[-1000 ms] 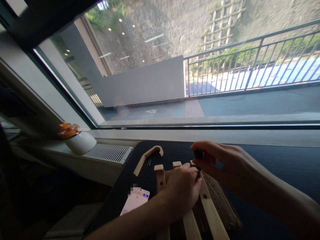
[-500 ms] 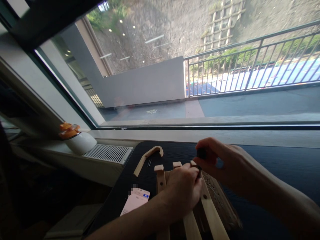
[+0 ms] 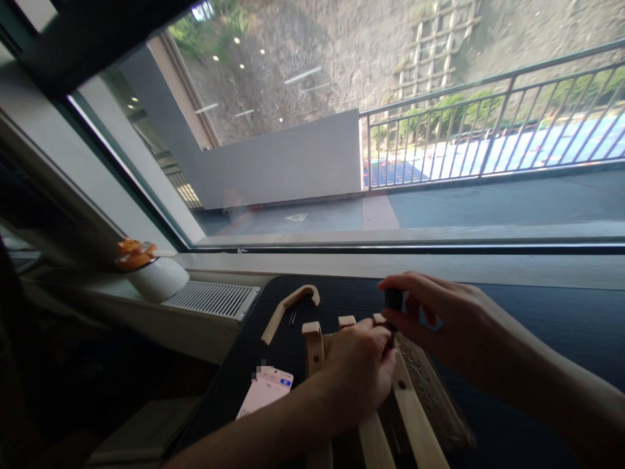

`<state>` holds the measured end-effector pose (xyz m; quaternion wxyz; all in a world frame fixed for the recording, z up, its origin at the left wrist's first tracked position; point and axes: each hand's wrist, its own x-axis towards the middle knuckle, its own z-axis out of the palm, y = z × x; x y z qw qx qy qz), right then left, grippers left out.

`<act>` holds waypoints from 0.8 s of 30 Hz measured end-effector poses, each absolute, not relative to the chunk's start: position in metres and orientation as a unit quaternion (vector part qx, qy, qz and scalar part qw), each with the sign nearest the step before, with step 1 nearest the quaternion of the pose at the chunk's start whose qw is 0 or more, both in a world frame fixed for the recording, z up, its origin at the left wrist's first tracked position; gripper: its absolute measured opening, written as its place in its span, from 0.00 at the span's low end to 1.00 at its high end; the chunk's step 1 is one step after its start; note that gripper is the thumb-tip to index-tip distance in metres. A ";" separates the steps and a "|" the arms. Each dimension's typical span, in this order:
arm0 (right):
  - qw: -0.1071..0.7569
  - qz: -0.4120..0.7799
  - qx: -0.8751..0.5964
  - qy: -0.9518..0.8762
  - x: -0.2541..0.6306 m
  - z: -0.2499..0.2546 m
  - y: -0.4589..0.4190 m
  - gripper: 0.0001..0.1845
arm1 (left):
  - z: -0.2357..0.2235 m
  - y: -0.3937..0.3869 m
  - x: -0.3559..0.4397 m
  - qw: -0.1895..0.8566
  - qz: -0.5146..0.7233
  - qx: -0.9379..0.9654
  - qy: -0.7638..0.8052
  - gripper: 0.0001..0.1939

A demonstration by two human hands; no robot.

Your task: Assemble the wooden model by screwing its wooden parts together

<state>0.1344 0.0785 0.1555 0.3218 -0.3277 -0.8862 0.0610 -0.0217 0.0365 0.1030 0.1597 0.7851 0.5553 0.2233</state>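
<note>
My right hand [image 3: 434, 309] pinches the black handle of what looks like a screwdriver [image 3: 393, 301], standing upright over a wooden slat with a curled end [image 3: 401, 384]. The tool's lower end is hidden behind my left fingers. My left hand [image 3: 359, 368] is closed around the upper part of that slat, its fingertips out of sight beneath it. A second slat [image 3: 346, 321] runs under my left hand, and a third slat [image 3: 316, 358] lies left of it. Dark round holes show in the slats. Beneath them is a brown carved wooden board [image 3: 432, 397].
A loose curved wooden piece [image 3: 290, 306] lies on the dark table [image 3: 342, 298], with two thin pins or screws [image 3: 292, 318] beside it. A phone [image 3: 267, 389] rests near my left forearm. A white pot with an orange top [image 3: 157, 279] stands on the sill by the window.
My right fingers have turned slightly and risen a little around the black handle, showing more of it. My left hand has stayed in place.
</note>
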 end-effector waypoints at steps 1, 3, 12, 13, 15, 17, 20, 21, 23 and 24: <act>0.327 0.061 -0.318 -0.888 0.134 0.155 0.078 0.16 | 0.103 0.036 -0.022 0.160 0.224 0.786 0.554 0.09; 0.339 0.067 -0.297 -0.890 0.133 0.153 0.078 0.20 | 0.102 0.036 -0.022 0.157 0.226 0.787 0.552 0.09; 0.336 0.047 -0.307 -0.889 0.140 0.158 0.079 0.11 | 0.098 0.037 -0.023 0.141 0.227 0.786 0.557 0.08; 0.330 0.041 -0.327 -0.884 0.140 0.159 0.078 0.08 | 0.098 0.037 -0.023 0.140 0.226 0.786 0.559 0.08; 0.317 0.042 -0.343 -0.883 0.139 0.159 0.078 0.09 | 0.098 0.037 -0.023 0.142 0.225 0.785 0.560 0.08; 0.314 0.061 -0.332 -0.887 0.138 0.159 0.077 0.11 | 0.097 0.038 -0.023 0.149 0.225 0.784 0.559 0.08; 0.322 0.095 -0.308 -0.890 0.137 0.157 0.075 0.13 | 0.098 0.038 -0.023 0.155 0.227 0.783 0.558 0.08; 0.324 0.100 -0.309 -0.889 0.137 0.157 0.075 0.12 | 0.098 0.038 -0.023 0.155 0.227 0.783 0.558 0.09; 0.325 0.092 -0.319 -0.885 0.136 0.156 0.076 0.09 | 0.098 0.038 -0.023 0.151 0.225 0.784 0.559 0.09; 0.325 0.080 -0.329 -0.883 0.136 0.156 0.076 0.08 | 0.098 0.038 -0.023 0.149 0.224 0.784 0.559 0.09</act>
